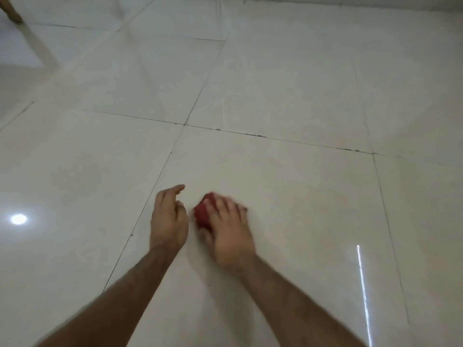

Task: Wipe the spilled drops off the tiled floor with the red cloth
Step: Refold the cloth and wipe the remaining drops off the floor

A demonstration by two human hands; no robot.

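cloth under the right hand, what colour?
Red, bunched under the right hand; cloth shows in the head view.

No text, label, brand, number or sign could be read anywhere in the head view; the pale tiled floor point(275, 83) bore only dark grout lines and bright light reflections; the bunched red cloth point(204, 215) showed no tag or print, and motion blur obscured its surface.
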